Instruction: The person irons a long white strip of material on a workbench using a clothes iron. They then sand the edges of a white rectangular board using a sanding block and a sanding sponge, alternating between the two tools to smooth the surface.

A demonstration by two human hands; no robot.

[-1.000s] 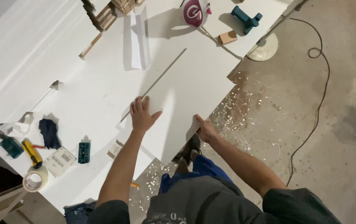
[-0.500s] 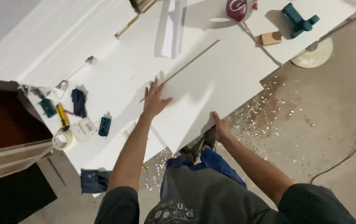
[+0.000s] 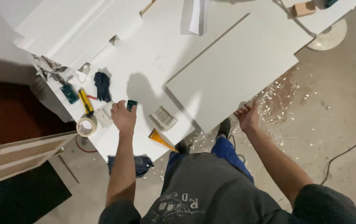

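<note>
My left hand (image 3: 123, 117) reaches over the near left part of the white worktable (image 3: 153, 54). Its fingers curl on a small teal block (image 3: 131, 104) whose tip shows past the knuckles. A white pad (image 3: 103, 114) lies just left of that hand. My right hand (image 3: 247, 117) grips the near edge of a large white panel (image 3: 236, 70), which lies flat on the table and overhangs the edge toward me. My feet and blue trousers show between the two arms.
Left of my left hand lie a tape roll (image 3: 86, 125), a yellow utility knife (image 3: 86, 101), a dark cloth (image 3: 102, 86) and a teal tool (image 3: 69, 93). An orange scraper (image 3: 161, 140) and a small grey block (image 3: 163, 118) sit near the edge. White shavings (image 3: 281, 95) and a cable (image 3: 352, 149) are on the floor.
My left hand left the white panel and moved left and nearer to the small teal block. My right hand stayed on the panel's near edge. The view shifted left.
</note>
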